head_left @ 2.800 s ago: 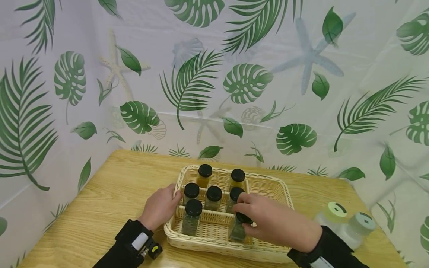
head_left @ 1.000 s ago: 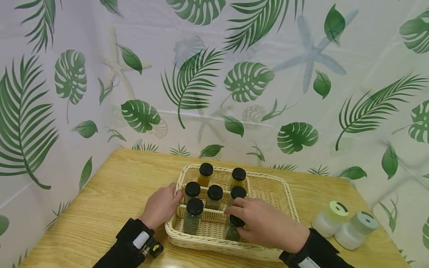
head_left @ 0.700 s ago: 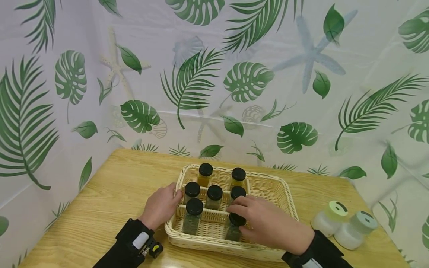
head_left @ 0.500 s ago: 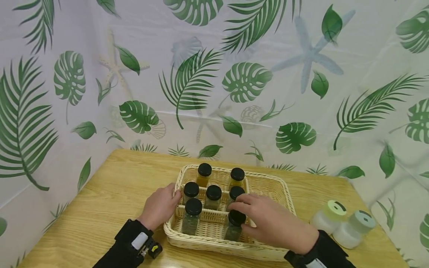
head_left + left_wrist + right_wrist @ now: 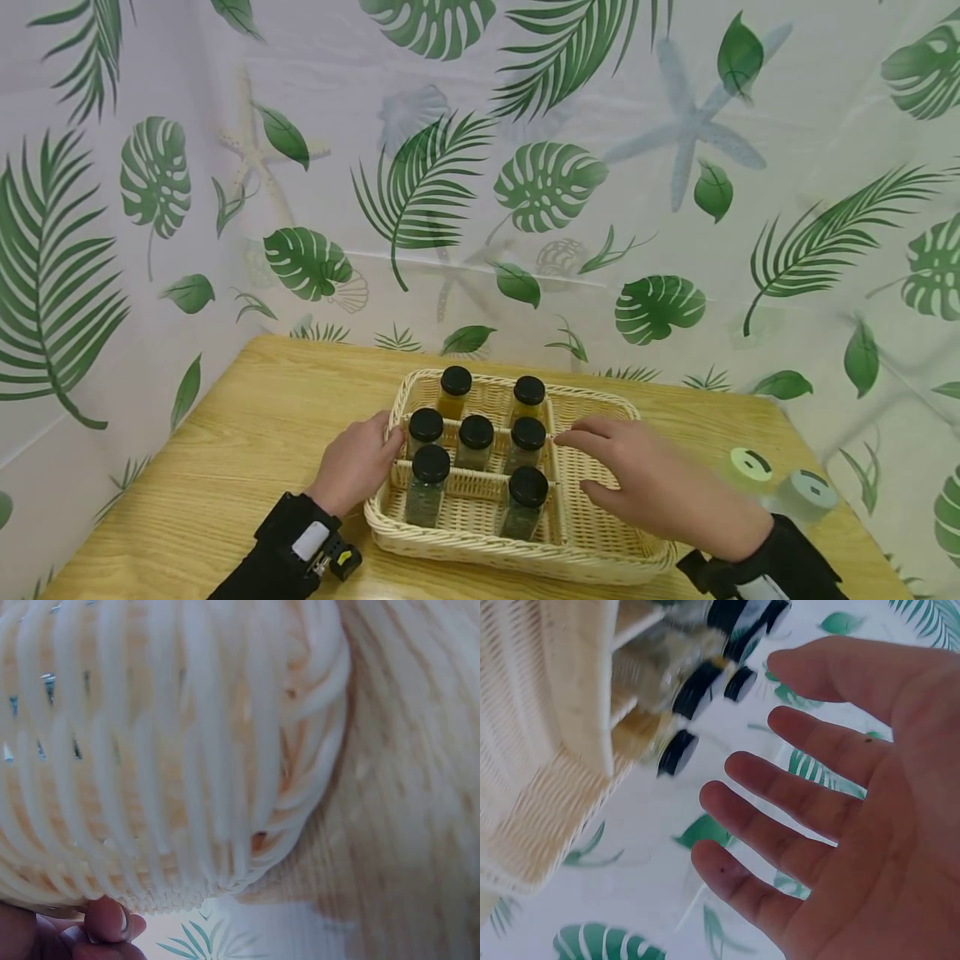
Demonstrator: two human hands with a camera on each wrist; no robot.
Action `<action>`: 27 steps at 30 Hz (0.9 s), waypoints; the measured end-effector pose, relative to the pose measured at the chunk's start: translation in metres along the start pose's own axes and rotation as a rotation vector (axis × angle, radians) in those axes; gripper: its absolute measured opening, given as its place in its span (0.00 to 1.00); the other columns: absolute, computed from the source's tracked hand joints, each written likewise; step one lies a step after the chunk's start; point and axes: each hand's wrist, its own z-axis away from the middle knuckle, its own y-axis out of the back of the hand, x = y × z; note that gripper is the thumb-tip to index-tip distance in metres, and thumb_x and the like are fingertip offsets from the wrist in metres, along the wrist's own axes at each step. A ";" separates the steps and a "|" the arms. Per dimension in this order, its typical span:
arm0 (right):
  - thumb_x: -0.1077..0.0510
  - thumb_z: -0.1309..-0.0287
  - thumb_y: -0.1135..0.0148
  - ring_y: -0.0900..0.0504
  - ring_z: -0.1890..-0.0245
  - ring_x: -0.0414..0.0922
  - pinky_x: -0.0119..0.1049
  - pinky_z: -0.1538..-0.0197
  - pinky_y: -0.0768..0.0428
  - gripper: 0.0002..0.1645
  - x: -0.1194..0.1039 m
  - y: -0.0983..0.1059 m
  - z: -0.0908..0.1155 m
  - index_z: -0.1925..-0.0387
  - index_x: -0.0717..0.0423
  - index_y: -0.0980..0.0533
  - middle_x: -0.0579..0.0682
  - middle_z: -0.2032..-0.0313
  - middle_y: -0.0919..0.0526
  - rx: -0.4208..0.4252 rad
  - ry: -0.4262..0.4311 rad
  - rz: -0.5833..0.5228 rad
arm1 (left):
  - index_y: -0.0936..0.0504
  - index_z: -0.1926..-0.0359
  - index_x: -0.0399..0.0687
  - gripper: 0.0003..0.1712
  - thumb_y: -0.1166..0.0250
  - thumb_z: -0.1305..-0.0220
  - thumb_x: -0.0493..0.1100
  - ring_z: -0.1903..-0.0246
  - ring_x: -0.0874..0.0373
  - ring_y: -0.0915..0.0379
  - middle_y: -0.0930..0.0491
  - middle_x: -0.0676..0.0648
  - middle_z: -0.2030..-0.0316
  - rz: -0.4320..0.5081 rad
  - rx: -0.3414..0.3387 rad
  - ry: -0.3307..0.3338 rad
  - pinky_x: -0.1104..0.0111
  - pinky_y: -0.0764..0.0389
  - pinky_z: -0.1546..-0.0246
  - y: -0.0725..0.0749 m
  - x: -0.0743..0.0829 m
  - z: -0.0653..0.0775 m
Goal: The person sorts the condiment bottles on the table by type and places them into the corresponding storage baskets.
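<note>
A wicker basket (image 5: 517, 553) with dividers stands on the table and holds several glass jars with black lids. My left hand (image 5: 356, 463) grips its left rim, the thumb over the edge; fingertips (image 5: 107, 919) show by the weave in the left wrist view. Over the basket's right compartment hovers my right hand (image 5: 637, 471), fingers spread and nothing in them; its open palm (image 5: 832, 802) fills the right wrist view. Nearest to it, in the front compartment, is a jar of dark green flakes (image 5: 522, 504). Another such jar (image 5: 427, 487) stands at the front left.
Two jars of amber contents (image 5: 453, 393) and yellowish contents (image 5: 528, 400) stand in the back row, three more (image 5: 475, 443) in the middle row. Right of the basket are a yellow-lidded container (image 5: 750, 465) and a pale-lidded one (image 5: 806, 493), partly behind the right arm. A leaf-print curtain (image 5: 480, 208) hangs behind.
My right hand has let go of the front right jar and moved right, its fingers spreading. Earlier that jar shifted slightly left under it. My left hand has stayed on the rim.
</note>
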 end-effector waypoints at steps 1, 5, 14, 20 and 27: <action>0.55 0.44 0.27 0.18 0.46 0.50 0.48 0.47 0.18 0.30 0.003 0.002 0.002 0.39 0.48 0.23 0.49 0.45 0.19 -0.001 -0.020 0.004 | 0.25 0.64 0.49 0.13 0.50 0.23 0.48 0.87 0.59 0.39 0.37 0.53 0.85 0.001 0.000 0.000 0.67 0.41 0.82 0.000 0.000 0.000; 0.55 0.43 0.28 0.19 0.44 0.53 0.50 0.46 0.19 0.31 0.016 0.011 0.011 0.38 0.47 0.24 0.51 0.42 0.20 -0.033 -0.110 -0.007 | 0.23 0.62 0.48 0.13 0.50 0.23 0.48 0.87 0.59 0.39 0.37 0.53 0.85 0.006 0.000 0.005 0.67 0.41 0.83 0.001 0.000 -0.001; 0.55 0.45 0.27 0.19 0.44 0.56 0.53 0.48 0.19 0.31 0.053 0.021 0.035 0.38 0.51 0.23 0.55 0.42 0.20 -0.006 -0.207 0.007 | 0.23 0.61 0.48 0.13 0.50 0.23 0.48 0.87 0.59 0.38 0.36 0.53 0.85 0.003 -0.006 0.003 0.67 0.41 0.82 0.002 0.002 -0.001; 0.55 0.45 0.26 0.20 0.44 0.61 0.57 0.48 0.20 0.31 0.083 0.023 0.052 0.40 0.56 0.23 0.59 0.42 0.21 0.013 -0.241 0.028 | 0.22 0.59 0.47 0.12 0.50 0.23 0.47 0.86 0.59 0.38 0.35 0.52 0.84 0.013 -0.020 0.005 0.67 0.41 0.82 0.004 0.002 -0.001; 0.53 0.42 0.29 0.26 0.40 0.67 0.63 0.45 0.24 0.31 0.111 0.023 0.070 0.38 0.57 0.24 0.65 0.39 0.24 -0.065 -0.369 0.003 | 0.21 0.55 0.47 0.13 0.50 0.22 0.48 0.87 0.59 0.37 0.34 0.52 0.85 0.016 -0.029 0.018 0.67 0.40 0.83 0.005 0.004 -0.001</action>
